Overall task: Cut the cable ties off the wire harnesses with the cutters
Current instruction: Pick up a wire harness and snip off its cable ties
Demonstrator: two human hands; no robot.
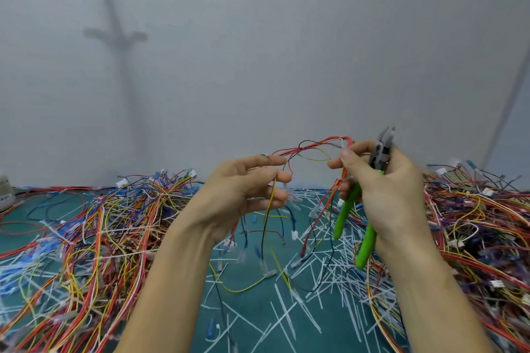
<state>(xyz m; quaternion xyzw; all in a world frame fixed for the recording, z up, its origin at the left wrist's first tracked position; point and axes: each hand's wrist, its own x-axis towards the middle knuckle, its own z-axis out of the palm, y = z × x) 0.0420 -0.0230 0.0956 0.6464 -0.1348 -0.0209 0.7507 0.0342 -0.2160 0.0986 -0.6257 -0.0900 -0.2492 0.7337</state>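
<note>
Holding the green-handled cutters (347, 210) in its palm, the right hand (384, 189) has its lower fingers curled round the handles, and its thumb and first finger pinch one end of a wire harness (309, 149). The metal tip of the cutters points up, away from the wires, and it is too blurry to tell if the blades are apart. The left hand (238, 189) holds the other end of the harness with bent fingers, and some thin wires run between them. The harness hangs in the air between the two hands, above the green mat (252, 312). It looks very light and floppy, a bunch of thin red, yellow and black wires with small plastic plugs hanging down, so I think it is best held close on both sides of a tie to keep that part tight. A small white bit near the right thumb may be a tie, but I cannot be sure. The wires look smooth and could slip or get nicked. Many cut cable ties (329, 269), thin, white and straight, lie on the mat. A big tangled left pile (94, 232) and a right pile (473, 223) of harnesses sit on each side.
</note>
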